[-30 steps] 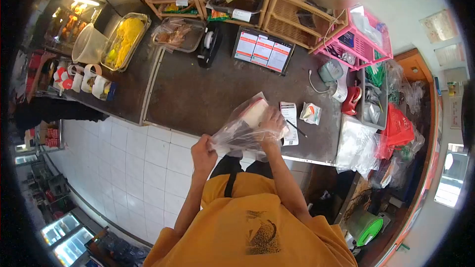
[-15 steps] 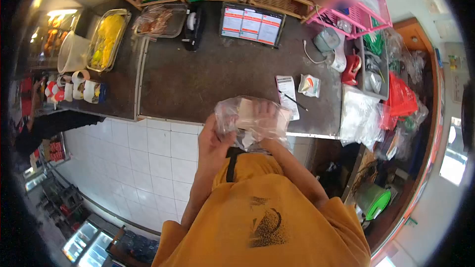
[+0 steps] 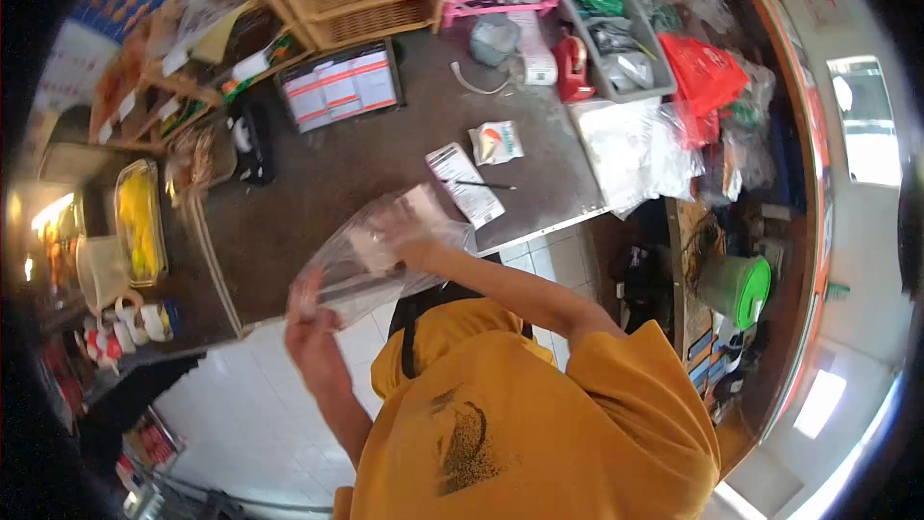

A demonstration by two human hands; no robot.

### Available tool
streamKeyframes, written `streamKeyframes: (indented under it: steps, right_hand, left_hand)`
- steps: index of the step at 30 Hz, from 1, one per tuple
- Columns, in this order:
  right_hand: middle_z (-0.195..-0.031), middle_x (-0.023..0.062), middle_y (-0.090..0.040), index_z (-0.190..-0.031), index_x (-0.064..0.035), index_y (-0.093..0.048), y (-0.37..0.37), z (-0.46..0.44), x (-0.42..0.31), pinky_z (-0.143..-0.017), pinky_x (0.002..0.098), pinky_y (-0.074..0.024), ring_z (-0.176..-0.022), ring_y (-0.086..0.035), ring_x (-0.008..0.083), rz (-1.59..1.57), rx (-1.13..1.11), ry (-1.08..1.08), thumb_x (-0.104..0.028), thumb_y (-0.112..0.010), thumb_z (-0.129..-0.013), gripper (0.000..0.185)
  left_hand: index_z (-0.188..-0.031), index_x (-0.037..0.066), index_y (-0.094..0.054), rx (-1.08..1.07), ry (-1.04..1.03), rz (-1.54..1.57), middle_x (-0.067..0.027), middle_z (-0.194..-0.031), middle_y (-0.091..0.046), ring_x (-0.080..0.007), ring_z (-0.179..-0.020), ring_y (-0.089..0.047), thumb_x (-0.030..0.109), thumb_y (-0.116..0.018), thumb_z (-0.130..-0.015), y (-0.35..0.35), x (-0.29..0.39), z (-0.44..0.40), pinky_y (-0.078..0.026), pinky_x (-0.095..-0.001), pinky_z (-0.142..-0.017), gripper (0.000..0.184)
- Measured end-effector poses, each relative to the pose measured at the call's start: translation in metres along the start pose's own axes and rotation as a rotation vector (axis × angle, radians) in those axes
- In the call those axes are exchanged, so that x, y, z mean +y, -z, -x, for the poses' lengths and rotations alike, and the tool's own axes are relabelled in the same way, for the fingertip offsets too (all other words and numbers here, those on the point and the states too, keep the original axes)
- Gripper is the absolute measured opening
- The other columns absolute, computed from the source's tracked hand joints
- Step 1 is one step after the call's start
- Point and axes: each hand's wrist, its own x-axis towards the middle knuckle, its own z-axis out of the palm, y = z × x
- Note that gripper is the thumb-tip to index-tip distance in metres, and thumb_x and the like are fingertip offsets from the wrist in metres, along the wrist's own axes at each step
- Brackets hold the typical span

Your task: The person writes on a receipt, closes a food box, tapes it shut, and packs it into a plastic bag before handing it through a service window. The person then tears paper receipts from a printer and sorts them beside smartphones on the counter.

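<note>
Clear plastic stretches between our hands: a bag [image 3: 337, 268] lies slack at the front edge of the tabletop [image 3: 255, 241], partly overhanging it, with a pale pack [image 3: 421, 202] at its right end. Our left hand [image 3: 310, 325] has its fingers partly curled, holding the bag's left end outward. Our right hand [image 3: 397, 239] reaches over the pack, fingers extended and blurred; we cannot tell whether they grip it or merely press, nor whether they are inside the plastic. As we judge it, the pack is mostly in the bag, while straightening and closing the loose plastic seem left to do. Right of the bag, nearer the right edge, lie a receipt [image 3: 469, 195] with a pen [image 3: 491, 186] across it and a packet [image 3: 497, 143], all untouched.
</note>
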Motion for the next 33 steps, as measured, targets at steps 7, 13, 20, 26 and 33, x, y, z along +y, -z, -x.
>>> streamKeyframes:
  steps: [7,13,20,26,33]
  right_hand:
    - [-0.092,0.0191,-0.071,-0.099,0.0033,-0.067,0.194,0.043,-0.023,-0.081,0.0458,-0.0547,-0.094,-0.069,0.0379,-0.034,-0.491,-0.016,-0.013,-0.064,-0.078,0.027]
    - [-0.092,0.0167,-0.071,-0.099,-0.0017,-0.071,0.309,0.101,0.136,-0.079,0.0437,-0.0558,-0.089,-0.067,0.0393,-0.272,0.131,-0.098,-0.006,-0.066,-0.077,0.023]
    - [-0.083,0.0208,-0.071,-0.087,-0.0023,-0.075,0.295,0.216,0.529,-0.074,0.0466,-0.055,-0.078,-0.07,0.0385,0.568,0.838,-0.827,-0.013,-0.073,-0.075,0.016]
    - [-0.082,0.0184,-0.072,-0.094,-0.0064,-0.075,0.311,0.243,0.596,-0.073,0.0457,-0.055,-0.079,-0.071,0.0372,0.185,0.568,-0.844,-0.009,-0.071,-0.072,0.022]
    - [-0.077,0.0142,-0.073,-0.096,-0.005,-0.071,0.385,0.264,0.58,-0.067,0.0379,-0.0552,-0.073,-0.073,0.024,-0.104,0.574,-0.824,-0.012,-0.079,-0.069,0.029]
  left_hand:
    - [-0.147,0.0,-0.046,0.087,-0.009,0.038,-0.01,-0.139,-0.062,-0.0068,-0.104,-0.057,0.0,-0.054,-0.09,-0.014,-0.016,-0.021,-0.043,-0.0214,-0.076,0.058]
    - [-0.134,0.002,-0.06,0.423,0.032,-0.11,-0.0064,-0.112,-0.072,-0.003,-0.073,-0.047,0.013,-0.061,-0.093,-0.009,-0.029,-0.027,-0.037,-0.0201,-0.063,0.042]
    - [-0.12,0.005,-0.068,0.709,0.044,-0.414,-0.003,-0.101,-0.071,-0.006,-0.071,-0.048,0.027,-0.068,-0.09,-0.015,-0.044,-0.012,-0.034,-0.0216,-0.06,0.037]
    - [-0.127,0.011,-0.068,0.717,0.015,-0.425,-0.0022,-0.106,-0.072,-0.0091,-0.079,-0.051,0.034,-0.066,-0.092,-0.013,-0.05,-0.007,-0.038,-0.0248,-0.069,0.042]
    - [-0.12,0.007,-0.069,0.694,0.032,-0.369,-0.0049,-0.106,-0.072,-0.0095,-0.086,-0.058,0.028,-0.069,-0.092,-0.005,-0.048,-0.012,-0.045,-0.0281,-0.074,0.035]
